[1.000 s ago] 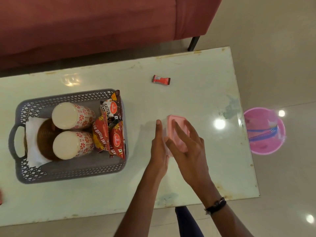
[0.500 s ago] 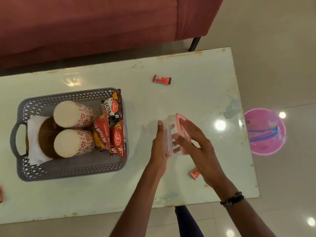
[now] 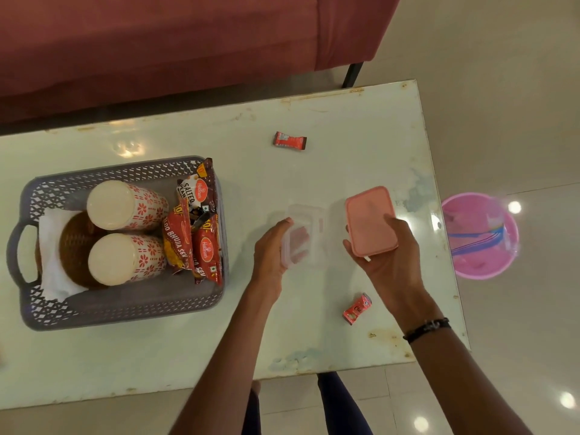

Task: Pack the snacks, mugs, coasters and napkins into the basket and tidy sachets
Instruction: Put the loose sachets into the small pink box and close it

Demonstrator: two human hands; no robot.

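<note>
On the white table (image 3: 345, 120), right of centre: a small clear plastic container (image 3: 306, 235), now without its pink lid (image 3: 371, 221); a second ago the lid sat closed on it under both hands, half a second ago it was tipped up on edge, and now it is fully off and carried to the right. Right hand (image 3: 389, 255): holds the lid flat, thumb over its near edge, fingers beneath. Left hand (image 3: 271, 249): curled round the container's left side, steadying it on the table; reddish contents show through the wall, too blurred to identify. The two hands are apart. Loose sachets: one red sachet (image 3: 357, 309) near the table's front edge, just below the right hand and uncovered since the first frame; one red-and-brown sachet (image 3: 289, 140) toward the far edge, unmoved. Grey lattice basket (image 3: 125, 306), well left of both hands: two upturned floral mugs (image 3: 125, 233), snack packets (image 3: 196, 224) upright along its right wall, brown woven coasters (image 3: 73, 243) on a white napkin (image 3: 50, 277). Beyond: a red sofa (image 3: 157, 42); on the floor to the right, a pink bin (image 3: 480, 235)
</note>
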